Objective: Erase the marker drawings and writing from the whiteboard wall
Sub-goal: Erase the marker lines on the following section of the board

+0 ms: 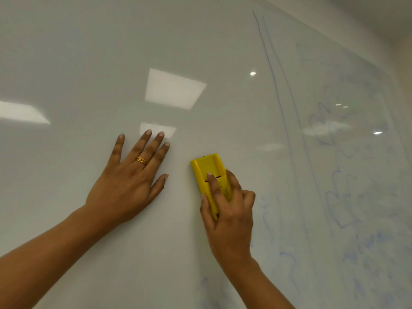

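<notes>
A glossy whiteboard wall (pixel 89 52) fills the view. My right hand (pixel 229 217) grips a yellow eraser (pixel 206 169) and presses it flat against the board near the middle. My left hand (pixel 131 181), with a gold ring on one finger, lies flat on the board to the left of the eraser, fingers spread, holding nothing. Smudged blue marker scribbles (pixel 347 197) cover the board on the right. Two long thin blue lines (pixel 281 103) run down the board just left of the scribbles. Fainter blue smears (pixel 267 224) lie below and right of the eraser.
Bright reflections of ceiling lights (pixel 174 88) show on the board above my hands. The board's upper right edge (pixel 347 44) meets a plain wall at the top right.
</notes>
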The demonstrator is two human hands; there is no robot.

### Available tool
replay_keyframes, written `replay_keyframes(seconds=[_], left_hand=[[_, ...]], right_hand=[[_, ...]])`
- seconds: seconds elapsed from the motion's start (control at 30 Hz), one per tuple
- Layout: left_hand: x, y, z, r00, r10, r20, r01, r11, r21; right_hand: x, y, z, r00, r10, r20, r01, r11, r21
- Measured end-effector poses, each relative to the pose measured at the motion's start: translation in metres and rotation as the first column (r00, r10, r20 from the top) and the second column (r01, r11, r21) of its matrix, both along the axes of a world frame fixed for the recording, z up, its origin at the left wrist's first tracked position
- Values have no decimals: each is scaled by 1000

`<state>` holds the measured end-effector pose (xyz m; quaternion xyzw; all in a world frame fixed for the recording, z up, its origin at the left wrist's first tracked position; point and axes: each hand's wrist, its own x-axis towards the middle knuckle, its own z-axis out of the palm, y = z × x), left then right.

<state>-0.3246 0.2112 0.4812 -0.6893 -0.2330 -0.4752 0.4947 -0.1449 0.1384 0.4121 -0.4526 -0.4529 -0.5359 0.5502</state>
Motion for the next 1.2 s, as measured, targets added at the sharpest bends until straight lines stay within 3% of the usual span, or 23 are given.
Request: replay_keyframes(seconds=[0.13, 0.27, 0.37, 0.53, 0.7, 0.9, 1.07, 1.2], left_hand=[[1, -2, -4, 1000, 3, 9, -3, 1000, -16], [0, -3, -4, 1000, -12, 14, 12, 1000, -13], [-1, -5, -5, 999, -32, 18, 32, 1000, 0], [-1, -7, -7, 998, -63, 30, 63, 998, 9], [0, -8, -7, 996, -83, 35, 83, 996, 13], [-2, -8, -7, 995, -93, 32, 93, 995, 22], [-3, -7, -7, 996, -88, 23, 88, 996, 5], [-3, -8, -6, 995, -96, 22, 96, 995, 7]], right_hand=[[35, -15, -4, 997, -59, 47, 61, 997, -37], [76, -33, 3, 976, -52, -211, 39, 997, -63], [103, -44, 8, 882, -13, -472, -38, 995, -98], [94, -49, 11, 791, 59, -609, -120, 991, -60], [54, -40, 0, 884, 72, -462, -133, 986, -102], [19, -24, -8, 995, 59, -84, -70, 988, -140], [18, -23, -20, 987, 47, 153, -15, 979, -203], [28, -31, -4, 973, 48, 227, 8, 971, -241]])
